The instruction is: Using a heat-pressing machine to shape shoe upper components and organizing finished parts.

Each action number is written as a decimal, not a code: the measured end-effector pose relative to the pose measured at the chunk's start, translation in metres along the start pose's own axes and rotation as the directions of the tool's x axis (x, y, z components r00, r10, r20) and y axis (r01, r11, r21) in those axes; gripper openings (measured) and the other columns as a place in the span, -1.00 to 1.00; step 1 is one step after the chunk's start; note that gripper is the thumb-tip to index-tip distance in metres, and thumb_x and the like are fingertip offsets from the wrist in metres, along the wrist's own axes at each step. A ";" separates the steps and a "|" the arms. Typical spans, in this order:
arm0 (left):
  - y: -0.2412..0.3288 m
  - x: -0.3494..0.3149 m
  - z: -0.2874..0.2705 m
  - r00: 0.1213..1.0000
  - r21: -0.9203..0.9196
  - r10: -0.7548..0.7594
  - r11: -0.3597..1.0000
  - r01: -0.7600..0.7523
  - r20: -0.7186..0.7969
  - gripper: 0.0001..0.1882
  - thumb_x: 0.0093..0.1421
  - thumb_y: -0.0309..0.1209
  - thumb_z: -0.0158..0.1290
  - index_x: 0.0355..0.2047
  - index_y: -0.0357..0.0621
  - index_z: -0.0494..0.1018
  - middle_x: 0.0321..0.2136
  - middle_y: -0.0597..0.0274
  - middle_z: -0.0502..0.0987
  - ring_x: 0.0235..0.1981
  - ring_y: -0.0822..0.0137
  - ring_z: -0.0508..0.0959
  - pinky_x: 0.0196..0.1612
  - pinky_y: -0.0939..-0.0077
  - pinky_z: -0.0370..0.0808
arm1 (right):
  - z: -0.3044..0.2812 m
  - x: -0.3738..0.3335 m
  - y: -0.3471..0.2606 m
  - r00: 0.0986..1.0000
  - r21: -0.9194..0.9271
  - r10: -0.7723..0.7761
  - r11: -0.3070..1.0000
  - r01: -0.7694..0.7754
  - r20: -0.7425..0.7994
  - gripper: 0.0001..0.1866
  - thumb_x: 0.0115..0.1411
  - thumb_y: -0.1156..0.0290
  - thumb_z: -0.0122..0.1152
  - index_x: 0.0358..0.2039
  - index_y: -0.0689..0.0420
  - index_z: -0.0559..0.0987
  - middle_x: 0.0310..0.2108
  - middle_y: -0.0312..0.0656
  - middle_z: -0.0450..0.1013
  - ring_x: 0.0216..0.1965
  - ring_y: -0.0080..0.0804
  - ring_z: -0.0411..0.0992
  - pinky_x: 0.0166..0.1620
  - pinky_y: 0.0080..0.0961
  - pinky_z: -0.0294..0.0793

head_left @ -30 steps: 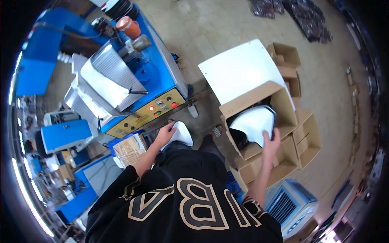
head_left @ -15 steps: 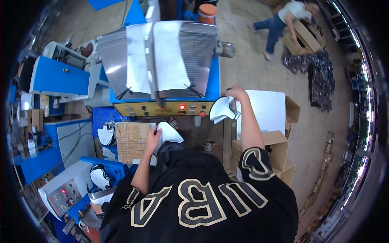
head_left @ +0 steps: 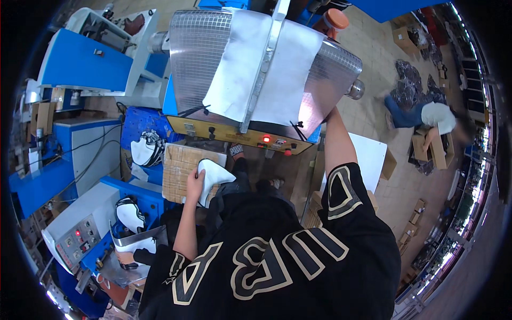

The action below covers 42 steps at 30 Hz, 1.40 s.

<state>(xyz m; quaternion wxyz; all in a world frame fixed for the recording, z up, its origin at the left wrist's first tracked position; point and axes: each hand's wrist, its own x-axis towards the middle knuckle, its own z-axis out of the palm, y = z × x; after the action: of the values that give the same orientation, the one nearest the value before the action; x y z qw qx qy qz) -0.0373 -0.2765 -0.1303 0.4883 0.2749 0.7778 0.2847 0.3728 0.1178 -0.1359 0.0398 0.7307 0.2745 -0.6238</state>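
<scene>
Overlapping a brown taped panel (head_left: 178,170) in view, 1 white curved piece (head_left: 214,175) is pinched at its left edge by the left hand (head_left: 195,185), fingers nearly closed. The right hand is hidden behind a metal plate (head_left: 337,68); its opening and hold cannot be told.

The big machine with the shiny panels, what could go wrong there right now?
The right arm goes behind the shiny panel of the machine, hiding the right hand. It might get pinched, especially since a red light glows, so the power may be on. Also, the left hand holds the white piece near one edge; it could slip.
</scene>
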 end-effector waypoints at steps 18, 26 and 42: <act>0.020 0.038 0.025 0.966 0.111 0.162 0.976 -0.186 0.202 -0.71 0.26 -0.29 0.05 -0.24 -0.34 0.47 -0.49 0.24 0.46 -0.43 0.43 0.38 -0.30 0.47 0.37 | 0.002 0.016 0.137 0.724 -0.315 -0.512 0.858 0.405 -0.463 -0.54 0.27 0.06 0.00 0.05 0.07 0.50 -0.09 0.11 0.50 -0.01 0.04 0.45 0.04 -0.22 0.40; 0.072 0.062 0.038 0.891 0.170 0.322 0.906 -0.389 0.321 -0.68 0.25 -0.31 0.06 -0.16 -0.36 0.45 -0.45 0.09 0.53 -0.43 0.33 0.45 -0.29 0.40 0.42 | 0.045 -0.029 0.161 0.650 0.040 -0.290 0.896 0.442 -0.703 -0.37 0.27 0.13 -0.01 0.27 0.17 0.20 0.13 0.24 0.30 0.20 0.12 0.25 0.22 -0.20 0.21; 0.109 0.047 0.043 0.875 0.205 0.350 0.879 -0.430 0.334 -0.63 0.19 -0.20 0.10 -0.35 -0.37 0.52 -0.57 -0.02 0.53 -0.56 0.31 0.49 -0.40 0.29 0.42 | 0.146 -0.516 0.063 -0.228 0.740 -0.850 -0.526 0.419 -0.474 -0.10 0.30 -0.30 -0.55 -0.11 0.29 0.55 -0.19 0.12 0.53 -0.13 0.13 0.50 -0.03 -0.03 0.46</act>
<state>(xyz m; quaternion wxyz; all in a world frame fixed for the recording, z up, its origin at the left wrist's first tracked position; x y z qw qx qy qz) 0.0011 -0.1610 -0.0969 0.4852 0.5303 0.6577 0.2253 0.2347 -0.1752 0.2962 -0.7146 -0.0248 0.3700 -0.5931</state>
